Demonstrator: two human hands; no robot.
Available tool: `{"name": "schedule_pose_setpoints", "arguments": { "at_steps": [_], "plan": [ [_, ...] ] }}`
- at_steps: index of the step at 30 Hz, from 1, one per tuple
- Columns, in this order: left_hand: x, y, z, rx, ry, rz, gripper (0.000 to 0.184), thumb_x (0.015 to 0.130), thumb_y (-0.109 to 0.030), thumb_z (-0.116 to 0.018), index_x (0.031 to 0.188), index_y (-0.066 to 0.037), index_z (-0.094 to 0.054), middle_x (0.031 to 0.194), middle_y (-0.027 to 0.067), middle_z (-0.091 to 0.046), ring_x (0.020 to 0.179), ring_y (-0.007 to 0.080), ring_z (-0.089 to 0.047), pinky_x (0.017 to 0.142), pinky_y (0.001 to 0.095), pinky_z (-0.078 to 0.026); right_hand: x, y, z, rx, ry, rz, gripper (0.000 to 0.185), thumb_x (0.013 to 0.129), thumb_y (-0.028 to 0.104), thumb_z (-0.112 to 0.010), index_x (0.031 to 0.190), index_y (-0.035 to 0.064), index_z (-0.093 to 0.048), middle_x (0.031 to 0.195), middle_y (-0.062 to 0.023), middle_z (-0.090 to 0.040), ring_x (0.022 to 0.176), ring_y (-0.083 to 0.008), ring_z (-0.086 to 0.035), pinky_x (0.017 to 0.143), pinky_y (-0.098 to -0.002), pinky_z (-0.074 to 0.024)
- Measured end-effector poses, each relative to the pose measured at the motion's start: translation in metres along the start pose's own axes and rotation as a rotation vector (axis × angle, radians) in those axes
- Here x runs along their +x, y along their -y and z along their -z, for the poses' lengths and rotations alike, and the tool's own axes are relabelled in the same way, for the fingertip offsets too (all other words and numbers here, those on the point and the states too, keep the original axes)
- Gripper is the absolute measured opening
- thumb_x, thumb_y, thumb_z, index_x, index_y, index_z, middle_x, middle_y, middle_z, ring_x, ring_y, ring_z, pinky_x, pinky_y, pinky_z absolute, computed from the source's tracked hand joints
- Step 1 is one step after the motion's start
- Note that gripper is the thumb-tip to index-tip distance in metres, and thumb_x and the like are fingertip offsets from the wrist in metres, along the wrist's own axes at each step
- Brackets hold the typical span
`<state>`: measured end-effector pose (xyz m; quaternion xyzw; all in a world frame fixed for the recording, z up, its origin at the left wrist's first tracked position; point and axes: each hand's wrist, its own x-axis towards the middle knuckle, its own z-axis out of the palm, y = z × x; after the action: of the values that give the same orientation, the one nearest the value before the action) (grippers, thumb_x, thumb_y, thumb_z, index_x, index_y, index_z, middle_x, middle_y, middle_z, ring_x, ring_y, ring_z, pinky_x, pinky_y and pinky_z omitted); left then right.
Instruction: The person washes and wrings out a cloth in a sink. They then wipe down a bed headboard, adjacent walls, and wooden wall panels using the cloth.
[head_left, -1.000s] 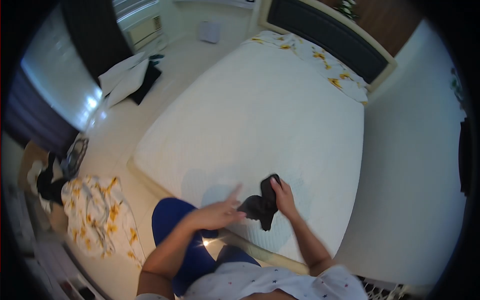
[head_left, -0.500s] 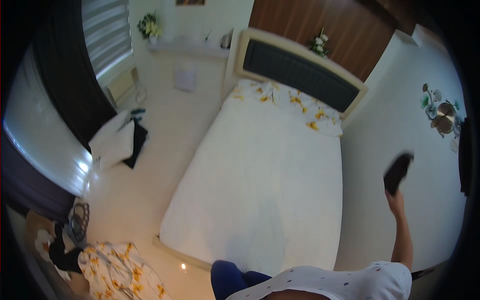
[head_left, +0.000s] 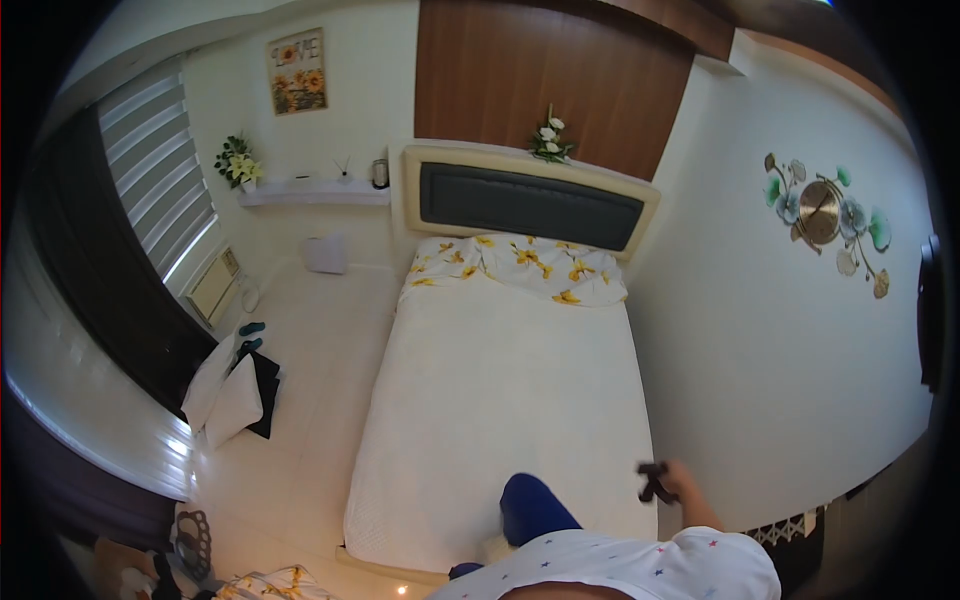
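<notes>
My right hand [head_left: 682, 483] is closed round a dark brown object [head_left: 653, 482], short and handle-like, whose exact kind I cannot make out. It is held above the near right edge of the bed, beside the wall. The bed has a white fitted sheet [head_left: 500, 400] over its mattress, and at its head the sheet gives way to a white cloth with yellow flowers [head_left: 530, 262]. My knee in blue trousers [head_left: 535, 508] is over the near end of the mattress. My left hand is out of view.
A padded headboard [head_left: 530, 205] stands against the far wall. Pillows [head_left: 235, 400] and teal slippers [head_left: 252, 329] lie on the floor at left. Flowered bedding [head_left: 275, 583] is at the near left. A flower-shaped wall clock [head_left: 820, 212] hangs at right.
My right hand has come down and inward from out by the right wall to the bed's edge, still holding the dark object. The view has tilted up, showing more of the far wall.
</notes>
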<state>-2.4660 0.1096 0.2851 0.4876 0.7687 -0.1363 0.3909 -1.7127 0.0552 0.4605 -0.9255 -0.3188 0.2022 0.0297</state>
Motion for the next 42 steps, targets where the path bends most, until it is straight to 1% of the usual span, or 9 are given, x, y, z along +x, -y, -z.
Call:
{"name": "schedule_pose_setpoints", "arguments": {
  "at_steps": [3, 7, 10, 14, 17, 20, 26, 38, 42],
  "plan": [
    [0.041, -0.065, 0.076, -0.036, -0.277, -0.287, 0.052, 0.089, -0.027, -0.053, 0.130, 0.004, -0.043, 0.132, 0.0229, -0.047, 0.124, 0.0317, -0.045, 0.103, 0.0417, -0.035, 0.012, 0.108, 0.023, 0.419, -0.296, 0.229, 0.041, 0.073, 0.024, -0.070, 0.105, 0.0000, -0.061, 0.100, -0.0206, -0.065, 0.093, -0.0341, -0.063, 0.080, -0.0386, -0.0489],
    [0.028, -0.328, 0.208, -0.317, -0.366, -0.898, 0.046, 0.088, -0.016, -0.056, 0.127, 0.006, -0.045, 0.127, 0.0225, -0.050, 0.119, 0.0339, -0.049, 0.099, 0.0379, -0.038, 0.054, 0.229, 0.062, 0.983, -0.177, 0.375, 0.058, 0.069, 0.021, -0.077, 0.117, -0.0005, -0.052, 0.108, -0.0152, -0.059, 0.102, -0.0246, -0.055, 0.090, -0.0330, -0.0428],
    [-0.028, -0.514, 0.230, -0.408, 0.036, -1.169, 0.050, 0.093, -0.032, -0.054, 0.134, -0.007, -0.042, 0.132, 0.0146, -0.049, 0.119, 0.0267, -0.049, 0.100, 0.0393, -0.039, 0.086, 0.308, 0.103, 1.278, -0.027, 0.581, 0.054, 0.078, 0.024, -0.072, 0.121, 0.0013, -0.050, 0.111, -0.0145, -0.057, 0.106, -0.0226, -0.053, 0.093, -0.0325, -0.0404],
    [-0.088, -0.695, 0.210, -1.095, 0.978, -0.751, 0.067, 0.092, -0.059, -0.031, 0.138, -0.010, -0.038, 0.128, 0.0165, -0.051, 0.115, 0.0250, -0.051, 0.099, 0.0380, -0.039, 0.114, 0.360, 0.160, 1.029, 0.050, 0.908, 0.049, 0.086, 0.027, -0.063, 0.127, 0.0057, -0.047, 0.112, -0.0132, -0.058, 0.108, -0.0224, -0.052, 0.095, -0.0335, -0.0399],
    [-0.072, -0.779, 0.177, -1.179, 1.221, -0.821, 0.061, 0.093, -0.048, -0.041, 0.138, -0.008, -0.036, 0.129, 0.0149, -0.049, 0.116, 0.0249, -0.050, 0.100, 0.0397, -0.039, 0.143, 0.358, 0.169, 0.999, 0.193, 1.063, 0.049, 0.090, 0.025, -0.058, 0.130, 0.0009, -0.042, 0.126, -0.0146, -0.049, 0.119, -0.0220, -0.045, 0.100, -0.0330, -0.0347],
    [-0.066, -0.821, 0.153, -1.104, 1.228, -0.809, 0.052, 0.087, -0.020, -0.048, 0.135, -0.004, -0.038, 0.121, 0.0141, -0.054, 0.110, 0.0250, -0.055, 0.095, 0.0363, -0.044, 0.173, 0.339, 0.163, 0.962, 0.231, 0.935, 0.046, 0.092, 0.023, -0.055, 0.131, 0.0013, -0.041, 0.127, -0.0138, -0.049, 0.119, -0.0228, -0.047, 0.100, -0.0331, -0.0355],
    [-0.026, -0.842, 0.123, -1.142, 1.119, -0.643, 0.060, 0.075, 0.001, -0.045, 0.134, -0.002, -0.038, 0.113, 0.0156, -0.056, 0.101, 0.0233, -0.057, 0.088, 0.0331, -0.048, 0.206, 0.315, 0.147, 1.037, 0.396, 0.666, 0.042, 0.094, 0.023, -0.052, 0.130, 0.0019, -0.045, 0.122, -0.0140, -0.052, 0.100, -0.0185, -0.054, 0.087, -0.0309, -0.0432],
    [0.048, -0.956, 0.188, -1.244, 1.076, -0.623, 0.066, 0.066, 0.007, -0.040, 0.132, -0.003, -0.041, 0.125, 0.0122, -0.049, 0.113, 0.0246, -0.051, 0.098, 0.0372, -0.044, 0.354, 0.376, 0.146, 1.042, 0.264, 0.451, 0.042, 0.095, 0.024, -0.051, 0.131, 0.0035, -0.042, 0.103, -0.0056, -0.056, 0.088, -0.0118, -0.055, 0.079, -0.0269, -0.0454],
    [0.090, -1.014, 0.233, -1.143, 0.962, -0.924, 0.064, 0.069, 0.007, -0.041, 0.132, -0.004, -0.041, 0.126, 0.0117, -0.049, 0.116, 0.0219, -0.050, 0.097, 0.0334, -0.042, 0.425, 0.449, 0.146, 1.161, 0.269, 0.401, 0.046, 0.098, 0.034, -0.042, 0.133, 0.0040, -0.037, 0.104, -0.0071, -0.056, 0.088, -0.0130, -0.054, 0.080, -0.0287, -0.0449]
  ]
}}
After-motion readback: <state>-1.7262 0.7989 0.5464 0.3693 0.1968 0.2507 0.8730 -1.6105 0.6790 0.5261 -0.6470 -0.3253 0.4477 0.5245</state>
